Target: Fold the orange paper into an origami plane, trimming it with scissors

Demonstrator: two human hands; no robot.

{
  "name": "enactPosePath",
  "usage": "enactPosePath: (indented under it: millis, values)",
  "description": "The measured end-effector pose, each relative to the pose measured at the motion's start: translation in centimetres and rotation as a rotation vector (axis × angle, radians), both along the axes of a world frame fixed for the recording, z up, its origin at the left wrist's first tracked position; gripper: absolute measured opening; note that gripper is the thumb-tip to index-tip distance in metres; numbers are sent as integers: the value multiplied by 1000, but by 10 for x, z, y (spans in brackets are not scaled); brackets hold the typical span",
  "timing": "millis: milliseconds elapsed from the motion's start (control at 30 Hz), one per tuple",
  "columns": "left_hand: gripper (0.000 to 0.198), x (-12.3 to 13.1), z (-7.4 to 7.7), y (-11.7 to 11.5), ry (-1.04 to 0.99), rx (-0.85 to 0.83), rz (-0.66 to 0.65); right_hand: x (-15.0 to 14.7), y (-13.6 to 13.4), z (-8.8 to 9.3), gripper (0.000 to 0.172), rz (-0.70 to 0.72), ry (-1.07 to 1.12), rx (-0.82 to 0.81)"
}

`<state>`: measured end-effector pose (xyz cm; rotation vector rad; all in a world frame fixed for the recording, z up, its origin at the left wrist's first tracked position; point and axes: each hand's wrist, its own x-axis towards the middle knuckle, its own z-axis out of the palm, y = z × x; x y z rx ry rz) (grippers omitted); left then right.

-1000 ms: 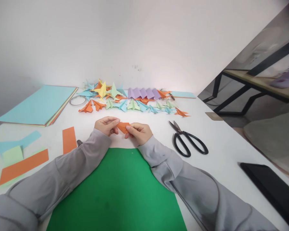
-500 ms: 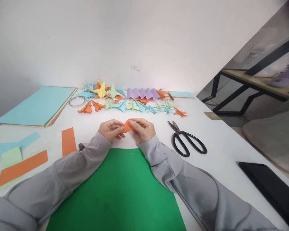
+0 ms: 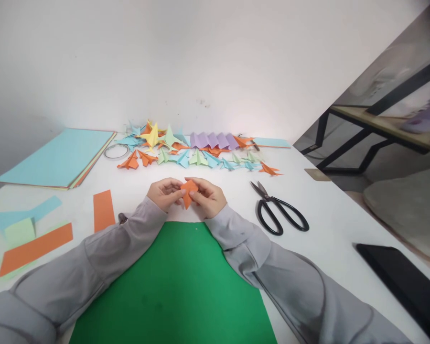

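A small folded orange paper [image 3: 188, 192] is pinched between both hands, just beyond the far edge of a green sheet [image 3: 172, 282]. It narrows to a point at its lower end. My left hand [image 3: 165, 192] is closed on its left side, thumb on the front. On the right side, my right hand [image 3: 210, 197] grips it with the thumb pressed on the face and fingers behind. Black-handled scissors [image 3: 272, 206] lie partly open on the table to the right of my right hand.
Folded paper planes and cranes [image 3: 198, 157] line the wall side, with a purple pleated paper [image 3: 215, 140]. Left are stacked coloured sheets [image 3: 57, 157], a wire ring [image 3: 116, 151], orange strips [image 3: 103, 210] and blue scraps [image 3: 46, 208]. A black tablet-like slab [image 3: 401, 282] lies at right.
The orange paper has turned in my fingers, so its pointed end now hangs downward and more of its face shows. My right hand has shifted slightly left and down.
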<state>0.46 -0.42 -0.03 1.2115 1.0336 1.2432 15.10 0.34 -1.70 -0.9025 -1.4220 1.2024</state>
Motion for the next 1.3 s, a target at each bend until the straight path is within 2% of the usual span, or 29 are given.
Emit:
enactPosePath:
  millis: [67, 200, 333, 567, 800, 1033, 1167, 1300]
  values:
    - [30, -1, 3, -2, -9, -30, 3, 0, 0, -2, 39, -6, -10, 9]
    - [34, -1, 7, -4, -45, -66, 9, -1, 0, -3, 27, -30, 2, 26]
    - [35, 1, 8, -6, -63, -38, 33, -2, 0, -2, 21, -57, 51, 30]
    - [30, 1, 8, -5, -55, -89, 93, 0, -1, 1, 21, -51, 116, -72]
    - [28, -1, 10, -5, -64, -98, 69, 1, -2, 4, 16, -81, 138, -111]
    - [24, 0, 10, -7, -52, -53, 97, 0, 0, 0, 30, -24, 105, -82]
    - [18, 1, 10, -8, -79, -11, 93, -1, -1, 1, 24, -51, 108, -59]
    - [17, 0, 10, -6, -142, -46, 36, -1, -2, 5, 20, -70, 130, -119]
